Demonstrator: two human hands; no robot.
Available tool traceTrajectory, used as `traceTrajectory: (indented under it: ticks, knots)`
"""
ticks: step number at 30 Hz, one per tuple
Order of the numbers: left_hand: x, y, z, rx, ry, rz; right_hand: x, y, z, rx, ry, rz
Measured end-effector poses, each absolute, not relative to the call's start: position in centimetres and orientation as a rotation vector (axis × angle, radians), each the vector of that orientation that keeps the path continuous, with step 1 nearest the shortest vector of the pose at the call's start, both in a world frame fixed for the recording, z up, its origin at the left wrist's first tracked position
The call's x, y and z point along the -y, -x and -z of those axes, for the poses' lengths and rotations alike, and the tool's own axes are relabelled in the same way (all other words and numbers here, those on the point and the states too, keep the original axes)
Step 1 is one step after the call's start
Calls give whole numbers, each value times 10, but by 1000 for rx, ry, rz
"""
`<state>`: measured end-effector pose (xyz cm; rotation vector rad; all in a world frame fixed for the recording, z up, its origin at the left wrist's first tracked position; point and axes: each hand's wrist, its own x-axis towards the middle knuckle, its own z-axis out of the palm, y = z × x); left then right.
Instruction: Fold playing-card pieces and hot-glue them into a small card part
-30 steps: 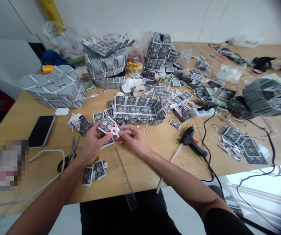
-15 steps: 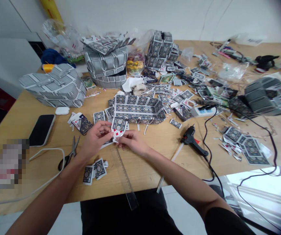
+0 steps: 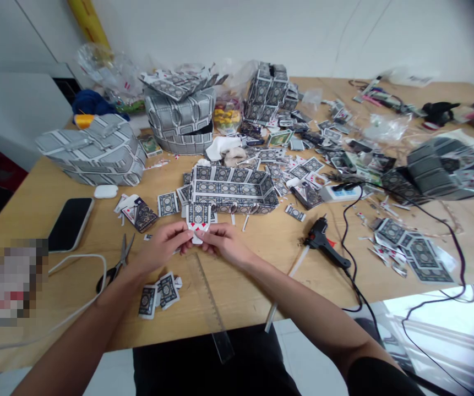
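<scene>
Between both hands is a playing card [image 3: 199, 215], its dark patterned back showing at the top and a folded white flap with red diamonds at the bottom. My left hand [image 3: 171, 242] pinches its lower left, and my right hand [image 3: 222, 241] pinches its lower right. Just beyond the card stands an open rectangular tray [image 3: 237, 190] made of playing cards. A clear ruler [image 3: 212, 308] lies below the hands, overhanging the table's front edge. Several folded cards [image 3: 160, 294] lie near my left forearm.
Scissors [image 3: 116, 264], a phone [image 3: 71, 224] and a white cable lie left. A glue gun [image 3: 323, 242] with its black cord rests right, near a power strip [image 3: 342, 192]. Card-woven baskets [image 3: 96, 151] and heaps of loose cards [image 3: 303, 165] fill the back.
Both hands have shifted slightly down with the card, and its flap is now gripped at both lower corners. The left fingers moved from the card's upper side to its lower edge.
</scene>
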<state>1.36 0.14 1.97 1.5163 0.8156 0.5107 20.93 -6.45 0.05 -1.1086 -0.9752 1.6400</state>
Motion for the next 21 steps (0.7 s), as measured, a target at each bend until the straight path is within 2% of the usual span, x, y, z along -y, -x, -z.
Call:
traceTrajectory:
  ticks: [21]
  knots:
    - [-2,-11,-16,-854,-1580,-540,66,-210,3,1077,1094,-1598]
